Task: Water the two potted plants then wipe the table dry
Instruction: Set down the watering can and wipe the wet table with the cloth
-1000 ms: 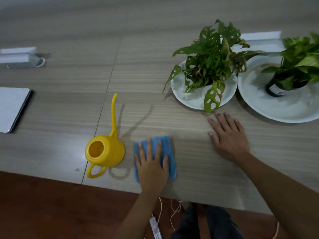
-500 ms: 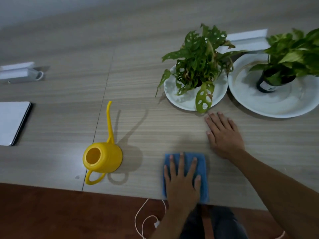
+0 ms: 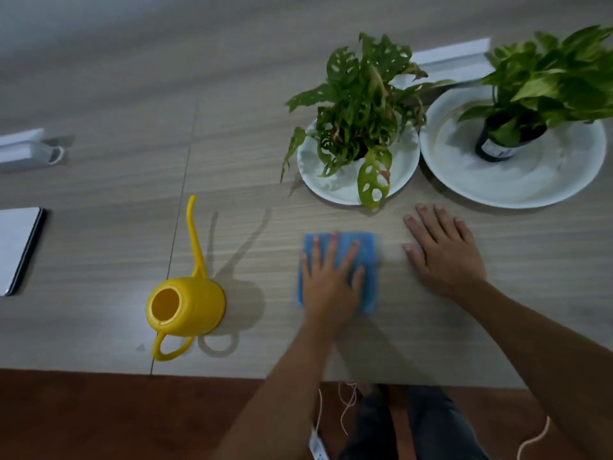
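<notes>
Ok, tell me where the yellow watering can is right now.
In the head view the yellow watering can stands on the table near its front edge, left of the blue cloth that the left hand presses flat, its spout pointing away.

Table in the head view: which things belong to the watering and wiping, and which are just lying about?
Job: yellow watering can, blue cloth under the left hand, holey-leaved plant, broad-leaved plant.
Lying about: flat white slab, white box at left, white box behind the plants.
</notes>
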### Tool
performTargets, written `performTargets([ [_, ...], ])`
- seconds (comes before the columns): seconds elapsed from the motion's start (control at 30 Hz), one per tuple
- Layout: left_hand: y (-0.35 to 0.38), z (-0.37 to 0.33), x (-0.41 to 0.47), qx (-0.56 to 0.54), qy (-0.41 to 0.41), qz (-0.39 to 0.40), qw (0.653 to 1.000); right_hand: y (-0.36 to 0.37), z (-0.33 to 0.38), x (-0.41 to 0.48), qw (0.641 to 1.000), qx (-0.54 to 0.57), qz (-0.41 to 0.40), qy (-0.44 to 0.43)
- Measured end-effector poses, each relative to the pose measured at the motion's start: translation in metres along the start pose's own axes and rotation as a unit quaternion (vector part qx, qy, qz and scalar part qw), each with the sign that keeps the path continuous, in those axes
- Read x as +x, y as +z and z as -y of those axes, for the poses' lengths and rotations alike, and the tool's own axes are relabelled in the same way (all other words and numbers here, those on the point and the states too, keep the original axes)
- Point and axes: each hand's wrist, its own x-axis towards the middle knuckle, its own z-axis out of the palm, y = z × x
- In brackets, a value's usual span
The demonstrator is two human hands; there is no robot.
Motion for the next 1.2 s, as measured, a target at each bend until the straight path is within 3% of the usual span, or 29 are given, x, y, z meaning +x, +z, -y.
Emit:
performTargets([
  [0.07,-0.008,0.058,0.007,0.038,-0.133,-0.075,0.988,-0.001,0.002,0.001,1.000,0.004,0.001,-0.004],
  [0.13,-0.008,0.067,-0.040,0.044,-0.200,-0.131,0.970,-0.004,0.002,0.002,1.000,0.005,0.004,0.001],
  [0.17,-0.006,0.047,-0.072,0.037,-0.199,-0.122,0.972,-0.004,0.002,0.002,1.000,0.005,0.003,0.004],
  [0.23,0.009,-0.013,-0.111,0.009,-0.120,-0.063,0.991,-0.005,0.003,0.001,1.000,0.003,0.003,0.005],
  [0.33,0.014,-0.047,-0.055,-0.018,0.016,-0.019,1.000,-0.004,0.003,0.002,1.000,0.007,-0.004,0.002],
  [0.37,0.007,-0.031,-0.022,-0.012,0.020,0.008,1.000,-0.004,0.003,0.002,1.000,0.004,-0.005,0.002],
  [0.43,-0.003,0.026,0.014,0.027,-0.045,-0.036,0.998,-0.003,0.004,0.002,1.000,0.004,-0.004,-0.003],
  [0.5,-0.007,0.067,-0.005,0.037,-0.150,-0.082,0.985,-0.006,0.004,0.003,1.000,0.011,-0.005,-0.005],
  [0.57,-0.004,0.053,-0.063,0.034,-0.192,-0.103,0.975,-0.007,0.004,0.002,1.000,0.012,-0.004,0.005],
  [0.7,0.020,-0.041,-0.099,-0.005,-0.044,-0.030,0.999,-0.007,0.006,0.003,1.000,0.007,-0.003,0.001],
  [0.8,0.008,-0.023,-0.024,0.001,0.010,-0.001,1.000,-0.007,0.003,0.003,1.000,0.002,-0.006,0.002],
  [0.93,0.000,0.052,-0.014,0.044,-0.163,-0.066,0.983,-0.007,-0.002,0.004,1.000,0.016,0.006,-0.015],
  [1.0,0.001,0.034,-0.053,0.034,-0.206,-0.083,0.974,-0.011,-0.009,0.003,0.999,0.031,0.011,-0.032],
  [1.1,0.019,-0.058,-0.095,0.007,-0.119,-0.034,0.992,-0.015,-0.038,-0.004,0.999,0.016,0.000,-0.052],
  [1.2,0.027,-0.105,-0.056,-0.001,-0.002,-0.005,1.000,-0.017,-0.066,-0.012,0.998,-0.009,0.000,-0.061],
])
